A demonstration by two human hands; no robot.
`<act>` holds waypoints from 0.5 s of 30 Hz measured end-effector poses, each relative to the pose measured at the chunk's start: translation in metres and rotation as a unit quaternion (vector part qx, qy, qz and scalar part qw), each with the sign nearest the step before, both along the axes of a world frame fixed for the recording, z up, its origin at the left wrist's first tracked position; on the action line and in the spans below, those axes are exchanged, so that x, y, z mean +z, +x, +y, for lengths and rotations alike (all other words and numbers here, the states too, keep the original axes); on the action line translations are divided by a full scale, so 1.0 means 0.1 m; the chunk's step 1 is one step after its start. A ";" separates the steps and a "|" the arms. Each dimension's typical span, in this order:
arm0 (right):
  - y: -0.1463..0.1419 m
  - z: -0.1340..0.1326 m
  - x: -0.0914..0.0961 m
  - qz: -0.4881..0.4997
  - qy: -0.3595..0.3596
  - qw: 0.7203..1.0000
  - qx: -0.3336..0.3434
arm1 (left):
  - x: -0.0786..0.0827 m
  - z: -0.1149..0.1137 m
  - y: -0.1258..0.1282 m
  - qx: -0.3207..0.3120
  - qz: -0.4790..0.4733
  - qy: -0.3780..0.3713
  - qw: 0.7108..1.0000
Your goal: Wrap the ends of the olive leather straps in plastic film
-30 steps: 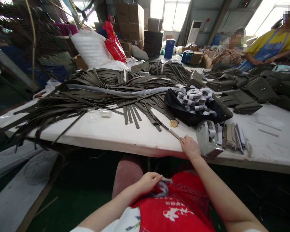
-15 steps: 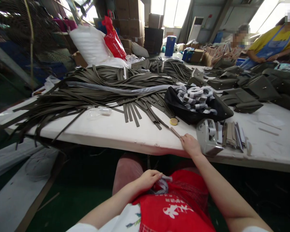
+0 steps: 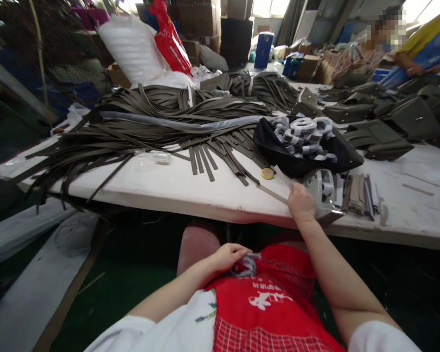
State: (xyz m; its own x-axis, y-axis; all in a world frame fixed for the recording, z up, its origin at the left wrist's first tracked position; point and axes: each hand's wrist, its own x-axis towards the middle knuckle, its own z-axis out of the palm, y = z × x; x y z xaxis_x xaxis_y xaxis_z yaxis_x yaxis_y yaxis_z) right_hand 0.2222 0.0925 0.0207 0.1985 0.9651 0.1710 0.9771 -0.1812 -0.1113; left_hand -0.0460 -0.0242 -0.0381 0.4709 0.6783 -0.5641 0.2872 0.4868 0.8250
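My left hand (image 3: 229, 256) rests on my lap, fingers closed around a coil of strap (image 3: 247, 266) in clear plastic; part of the coil is under the fingers. At the table's front edge my right hand (image 3: 301, 201) is closed at the end of a thin grey-brown strip (image 3: 273, 193); its fingertips are partly hidden and blurred. Just right of that hand stands a grey metal tape dispenser (image 3: 320, 198). A round yellow-rimmed disc (image 3: 267, 173) lies beyond the strip. Behind the dispenser a black bag (image 3: 278, 156) holds several wrapped coils (image 3: 304, 129).
Long dark olive straps (image 3: 150, 132) are heaped across the white table (image 3: 161, 188). Card pieces (image 3: 357, 190) stand right of the dispenser. Dark bags (image 3: 377, 137) lie farther right, with two people behind them. A clear plastic wrapper (image 3: 150, 159) is at the left.
My right hand has shifted slightly right, closer to the dispenser, and more of the thin strip shows. My left hand stays on the coil. The whole view has tilted down a little.
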 end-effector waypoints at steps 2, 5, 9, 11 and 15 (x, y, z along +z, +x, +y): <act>-0.06 -0.21 0.16 0.067 -0.016 0.996 0.059 | -0.01 0.00 0.00 0.024 0.009 -0.016 1.000; -0.25 -0.61 0.39 0.200 -0.168 0.927 0.269 | -0.02 0.02 0.01 0.042 0.015 -0.049 0.998; -0.53 -1.05 0.55 0.146 -0.287 0.863 0.389 | -0.05 0.05 0.03 0.035 -0.003 -0.077 0.996; -0.63 -1.17 0.56 0.070 -0.276 0.873 0.395 | -0.06 0.06 0.04 0.022 -0.005 -0.087 0.996; -0.79 -1.26 0.47 -0.007 -0.262 0.869 0.420 | -0.08 0.07 0.06 0.002 0.012 -0.074 0.997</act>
